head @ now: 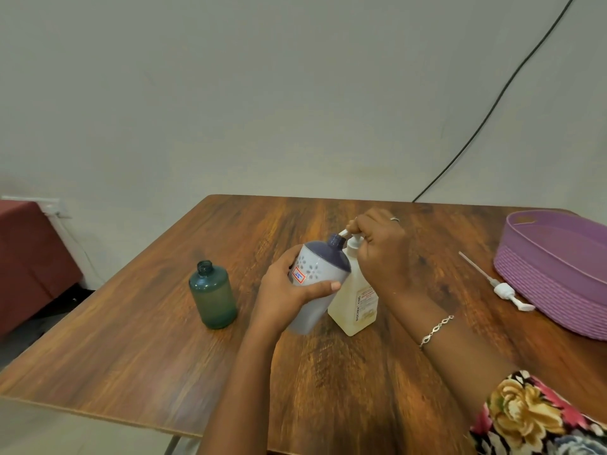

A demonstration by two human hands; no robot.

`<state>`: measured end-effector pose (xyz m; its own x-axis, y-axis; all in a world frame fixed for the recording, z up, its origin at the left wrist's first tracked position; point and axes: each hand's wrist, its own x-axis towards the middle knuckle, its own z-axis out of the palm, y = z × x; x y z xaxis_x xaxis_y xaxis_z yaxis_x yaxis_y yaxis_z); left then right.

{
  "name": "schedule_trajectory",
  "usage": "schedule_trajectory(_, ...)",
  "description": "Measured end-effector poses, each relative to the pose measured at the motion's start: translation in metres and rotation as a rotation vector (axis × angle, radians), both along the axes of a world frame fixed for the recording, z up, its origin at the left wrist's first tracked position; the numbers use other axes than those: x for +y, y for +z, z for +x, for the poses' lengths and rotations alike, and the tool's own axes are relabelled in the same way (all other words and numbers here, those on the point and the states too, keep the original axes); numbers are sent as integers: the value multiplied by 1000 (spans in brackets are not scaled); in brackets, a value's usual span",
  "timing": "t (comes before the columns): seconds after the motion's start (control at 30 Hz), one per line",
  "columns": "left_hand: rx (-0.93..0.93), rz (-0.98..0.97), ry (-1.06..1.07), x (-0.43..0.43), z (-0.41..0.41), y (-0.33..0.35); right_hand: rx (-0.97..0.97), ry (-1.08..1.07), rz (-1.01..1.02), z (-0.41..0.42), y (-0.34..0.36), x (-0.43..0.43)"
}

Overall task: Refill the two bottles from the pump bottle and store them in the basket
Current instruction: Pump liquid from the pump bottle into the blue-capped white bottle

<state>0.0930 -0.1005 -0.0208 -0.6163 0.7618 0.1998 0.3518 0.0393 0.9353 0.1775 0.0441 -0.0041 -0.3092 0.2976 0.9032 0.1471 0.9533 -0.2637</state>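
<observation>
While the left hand (pixel 289 293) grips the white floral bottle (pixel 320 267) round its body, head view puts it just left of the pump bottle (pixel 356 310), leaning on it; long axis runs from the base near the person up and right, navy neck (pixel 335 240) open at the spout (pixel 343 233). Right hand (pixel 381 247) curled over the pump head, nearer for the press. Teal bottle (pixel 213 295) upright, uncapped, well left; purple basket (pixel 542 284) far right on the tabletop (pixel 131 339)

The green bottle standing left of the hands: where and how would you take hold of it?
Probably round the straight middle of the green bottle, coming in level from the near side. It stands upright and alone on the table, its body is a plain cylinder, and its neck is narrow, threaded and open.
</observation>
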Motion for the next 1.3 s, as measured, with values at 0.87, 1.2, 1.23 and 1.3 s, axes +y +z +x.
schedule_trajectory(0.87,1,-6,-4,5,3,2,25,27,-76,3,4,0)
schedule_trajectory(1.2,26,-14,-16,4,2,1,19,175,-558,14,21,1)
schedule_trajectory(1.23,24,-17,-18,4,2,1,49,245,-738,15,25,3)
schedule_trajectory(1.3,21,-17,-19,4,3,2,124,363,-986,16,28,5)
